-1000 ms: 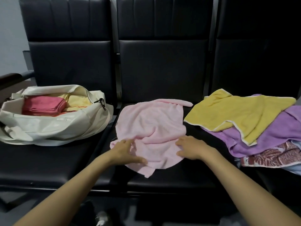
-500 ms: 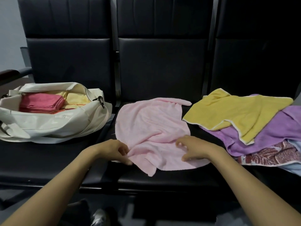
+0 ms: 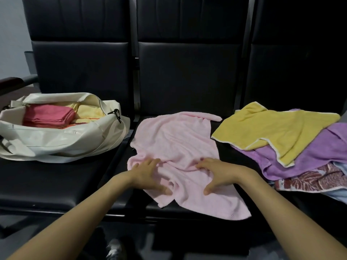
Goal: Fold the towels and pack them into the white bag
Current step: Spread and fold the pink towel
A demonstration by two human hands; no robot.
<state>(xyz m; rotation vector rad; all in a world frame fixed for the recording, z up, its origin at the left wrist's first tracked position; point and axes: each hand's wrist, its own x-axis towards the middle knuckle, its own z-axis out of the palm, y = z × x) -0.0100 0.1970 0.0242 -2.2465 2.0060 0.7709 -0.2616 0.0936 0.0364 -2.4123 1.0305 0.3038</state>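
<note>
A crumpled pink towel lies on the middle black seat. My left hand and my right hand rest flat on its near part, fingers spread, palms down, about a hand's width apart. The white bag sits open on the left seat, holding a folded red towel and a folded pale yellow towel. On the right seat lies a loose pile: a yellow towel on top, a purple towel under it and a red-patterned towel at the bottom.
Three joined black seats with tall backrests form the work surface. An armrest sticks out at far left. The bag's strap clip hangs at its right end. A shoe shows on the floor below the seat edge.
The pink towel has been spread wider toward the seat's front edge. Both hands went from pinching its near edge to lying flat on it, with the left hand further onto the cloth.
</note>
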